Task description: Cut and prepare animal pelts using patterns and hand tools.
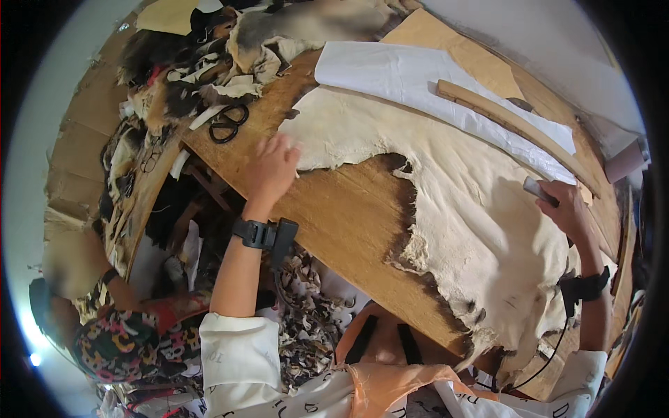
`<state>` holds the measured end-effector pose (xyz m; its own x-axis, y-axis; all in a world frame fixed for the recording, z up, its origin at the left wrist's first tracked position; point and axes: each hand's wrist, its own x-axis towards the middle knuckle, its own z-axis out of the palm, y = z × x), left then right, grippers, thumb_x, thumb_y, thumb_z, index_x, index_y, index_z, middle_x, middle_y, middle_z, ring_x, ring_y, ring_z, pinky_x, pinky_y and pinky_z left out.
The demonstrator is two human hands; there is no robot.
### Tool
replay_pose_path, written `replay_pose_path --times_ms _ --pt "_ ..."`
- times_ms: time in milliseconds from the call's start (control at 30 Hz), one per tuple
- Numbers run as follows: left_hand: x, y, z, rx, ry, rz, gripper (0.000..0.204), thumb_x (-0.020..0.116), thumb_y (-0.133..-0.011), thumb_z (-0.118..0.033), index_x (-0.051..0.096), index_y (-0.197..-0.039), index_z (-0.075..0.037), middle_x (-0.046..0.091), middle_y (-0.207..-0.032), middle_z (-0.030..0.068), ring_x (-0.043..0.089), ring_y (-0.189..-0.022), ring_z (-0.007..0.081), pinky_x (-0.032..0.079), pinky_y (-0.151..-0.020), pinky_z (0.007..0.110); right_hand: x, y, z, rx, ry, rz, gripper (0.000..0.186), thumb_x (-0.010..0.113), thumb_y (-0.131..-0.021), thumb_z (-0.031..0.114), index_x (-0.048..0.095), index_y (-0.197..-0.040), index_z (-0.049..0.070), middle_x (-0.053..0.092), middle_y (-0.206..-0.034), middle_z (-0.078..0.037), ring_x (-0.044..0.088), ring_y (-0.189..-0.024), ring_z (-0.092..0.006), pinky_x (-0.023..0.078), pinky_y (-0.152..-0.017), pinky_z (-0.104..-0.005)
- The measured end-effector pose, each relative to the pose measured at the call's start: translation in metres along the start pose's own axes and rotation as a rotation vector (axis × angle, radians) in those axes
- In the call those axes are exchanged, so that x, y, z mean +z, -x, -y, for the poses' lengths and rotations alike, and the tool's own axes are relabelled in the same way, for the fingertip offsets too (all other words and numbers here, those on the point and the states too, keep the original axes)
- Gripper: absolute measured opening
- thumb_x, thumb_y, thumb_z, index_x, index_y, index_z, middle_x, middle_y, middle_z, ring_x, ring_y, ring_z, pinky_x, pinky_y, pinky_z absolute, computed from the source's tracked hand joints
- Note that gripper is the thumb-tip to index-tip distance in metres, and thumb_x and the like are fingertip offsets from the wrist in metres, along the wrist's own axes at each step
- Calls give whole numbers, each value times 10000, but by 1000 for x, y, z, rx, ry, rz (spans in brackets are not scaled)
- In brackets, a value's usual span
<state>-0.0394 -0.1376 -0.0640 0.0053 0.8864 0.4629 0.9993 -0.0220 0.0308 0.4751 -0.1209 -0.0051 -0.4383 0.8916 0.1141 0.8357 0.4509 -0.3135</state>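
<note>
A pale animal hide (481, 188), skin side up with a ragged, dark-haired edge, lies spread over the wooden table (341, 209). At its far left end, my left hand (273, 167) has its fingers curled on the hide's edge; the fingertips are partly hidden. My right hand (568, 209) grips a small grey block-shaped tool (536, 188) with a dark part, over the hide's right side. Beyond the hide, a white sheet (390, 66) lies with a long curved wooden strip (516, 129) on it. Black-handled scissors (228, 124) rest left of my left hand.
Fur scraps (209, 76) are heaped at the back left. Brown paper (446, 45) lies under the white sheet. Below the table edge, offcuts (313, 299) cover the floor. Another person (132, 334) sits at lower left. A pinkish cylinder (626, 164) stands at far right.
</note>
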Motion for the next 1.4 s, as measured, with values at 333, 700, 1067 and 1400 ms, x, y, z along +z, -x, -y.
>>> replay_pose_path --times_ms 333,700,1067,1400 --pt "-15 -51 28 58 370 254 282 479 -857 -250 622 -1028 -76 592 -1079 117 553 -987 293 437 -829 358 9 -17 59 22 -22 -39 237 664 -646 87 599 -864 21 487 -672 -104 510 -622 -276 385 -547 -370" --pt "-27 -40 46 -77 370 283 319 455 -887 -186 551 -1120 9 548 -1174 133 498 -1110 245 355 -946 298 0 17 71 142 45 -80 240 641 -696 158 618 -916 64 589 -733 -113 575 -664 -295 447 -590 -387" --pt "-37 -104 -227 395 756 261 284 519 -873 -201 601 -1033 20 607 -1061 137 562 -1006 236 405 -875 305 -206 172 -6 397 406 30 249 648 -706 123 633 -943 46 591 -615 -109 564 -488 -177 446 -488 -289" --pt "-48 -43 -464 605 771 718 393 464 -883 -265 533 -1092 60 547 -1119 214 503 -1074 309 373 -930 336 -243 141 -163 43 519 349 241 643 -668 87 621 -897 15 565 -711 -126 568 -646 -250 453 -597 -336"
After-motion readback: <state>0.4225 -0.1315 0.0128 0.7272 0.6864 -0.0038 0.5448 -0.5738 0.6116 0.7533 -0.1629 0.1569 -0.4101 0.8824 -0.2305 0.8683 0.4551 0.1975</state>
